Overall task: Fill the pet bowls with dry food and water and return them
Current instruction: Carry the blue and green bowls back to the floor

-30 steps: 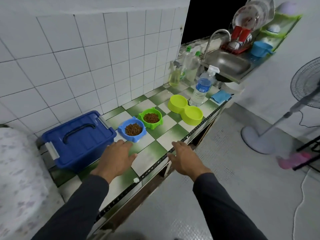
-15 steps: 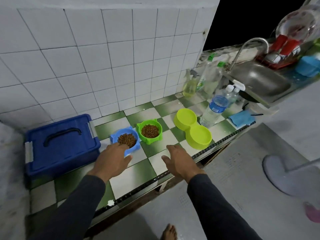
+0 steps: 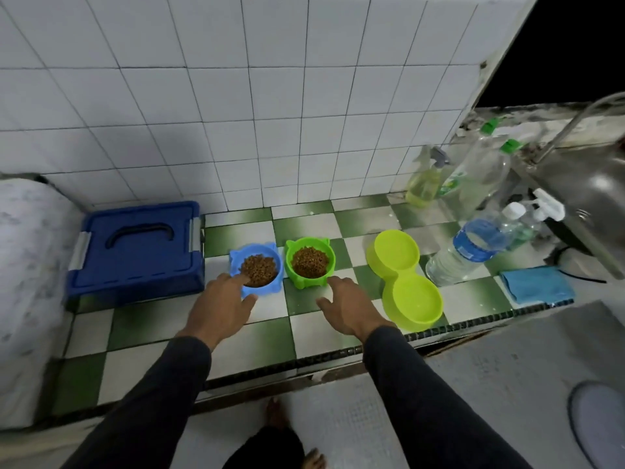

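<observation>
Our left hand (image 3: 221,304) reaches the blue bowl (image 3: 257,268), fingers seemingly on its rim; our right hand (image 3: 345,306), fingers relaxed, nears the green bowl (image 3: 309,262). A one-sided lift could spill kibble.

On the table (image 3: 142,336), two food-filled bowls (image 3: 257,269) (image 3: 309,262) sit side by side, the lidded box (image 3: 135,252) to their left and the double bowl (image 3: 404,279) to their right. Behind that stands a water bottle (image 3: 470,248); right of it lies a cloth (image 3: 536,285).
</observation>
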The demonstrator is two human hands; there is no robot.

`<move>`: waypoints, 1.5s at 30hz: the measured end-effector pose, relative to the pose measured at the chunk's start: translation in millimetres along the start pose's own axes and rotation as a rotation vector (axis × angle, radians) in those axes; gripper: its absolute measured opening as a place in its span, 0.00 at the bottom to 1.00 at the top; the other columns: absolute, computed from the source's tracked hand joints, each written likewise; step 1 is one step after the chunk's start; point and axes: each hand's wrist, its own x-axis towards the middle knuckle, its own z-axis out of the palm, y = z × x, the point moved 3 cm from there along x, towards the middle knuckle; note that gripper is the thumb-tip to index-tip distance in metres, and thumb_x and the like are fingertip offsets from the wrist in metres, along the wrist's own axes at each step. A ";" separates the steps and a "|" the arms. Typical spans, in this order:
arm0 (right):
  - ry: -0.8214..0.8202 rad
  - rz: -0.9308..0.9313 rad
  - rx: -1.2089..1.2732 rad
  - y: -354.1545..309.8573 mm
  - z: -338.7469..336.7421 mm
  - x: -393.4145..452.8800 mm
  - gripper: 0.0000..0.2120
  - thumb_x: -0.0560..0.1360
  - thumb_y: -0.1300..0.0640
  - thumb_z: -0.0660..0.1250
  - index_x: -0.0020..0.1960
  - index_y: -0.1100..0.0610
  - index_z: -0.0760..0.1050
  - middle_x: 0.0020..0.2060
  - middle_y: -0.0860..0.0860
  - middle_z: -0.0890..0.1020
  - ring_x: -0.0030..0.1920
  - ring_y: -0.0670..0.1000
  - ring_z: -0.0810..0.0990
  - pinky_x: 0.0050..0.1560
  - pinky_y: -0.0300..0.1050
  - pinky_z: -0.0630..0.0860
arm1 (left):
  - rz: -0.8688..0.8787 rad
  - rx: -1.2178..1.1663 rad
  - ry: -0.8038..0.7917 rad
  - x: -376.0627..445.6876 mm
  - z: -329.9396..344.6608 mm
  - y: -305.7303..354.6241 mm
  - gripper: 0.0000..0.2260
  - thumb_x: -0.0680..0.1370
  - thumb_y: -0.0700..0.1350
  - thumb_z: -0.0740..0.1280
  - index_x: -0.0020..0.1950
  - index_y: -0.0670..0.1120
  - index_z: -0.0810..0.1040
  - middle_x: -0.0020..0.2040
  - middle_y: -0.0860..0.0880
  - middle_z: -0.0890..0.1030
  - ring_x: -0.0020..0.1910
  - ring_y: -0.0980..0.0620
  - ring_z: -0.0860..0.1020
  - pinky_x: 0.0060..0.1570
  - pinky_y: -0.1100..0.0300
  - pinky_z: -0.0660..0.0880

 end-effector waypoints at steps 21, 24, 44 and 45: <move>-0.060 0.214 0.353 16.4 27.6 96.0 0.20 0.74 0.46 0.68 0.61 0.56 0.76 0.53 0.53 0.81 0.56 0.58 0.80 0.53 0.47 0.76 | -0.313 -0.177 -0.056 59.5 56.4 -35.6 0.18 0.80 0.55 0.61 0.60 0.43 0.76 0.55 0.40 0.80 0.53 0.39 0.78 0.46 0.52 0.71; -0.074 0.245 0.375 40.3 52.3 125.1 0.32 0.68 0.37 0.64 0.64 0.56 0.74 0.56 0.56 0.82 0.57 0.59 0.80 0.57 0.53 0.79 | -0.366 -0.212 -0.051 62.9 72.4 -45.1 0.16 0.77 0.59 0.56 0.48 0.48 0.74 0.47 0.44 0.81 0.45 0.43 0.78 0.41 0.53 0.72; -0.003 0.394 0.410 49.7 55.5 163.0 0.20 0.75 0.54 0.69 0.63 0.62 0.75 0.56 0.61 0.81 0.54 0.61 0.81 0.54 0.54 0.82 | -0.590 -0.538 0.113 86.2 84.7 -40.5 0.14 0.84 0.50 0.65 0.58 0.41 0.83 0.53 0.43 0.85 0.50 0.44 0.81 0.45 0.60 0.70; 0.003 0.397 0.413 49.4 55.4 162.3 0.20 0.75 0.55 0.69 0.64 0.63 0.73 0.57 0.61 0.80 0.56 0.61 0.80 0.56 0.54 0.81 | -0.587 -0.533 0.116 87.0 85.1 -39.3 0.14 0.84 0.50 0.65 0.59 0.41 0.83 0.53 0.43 0.84 0.49 0.45 0.80 0.45 0.60 0.69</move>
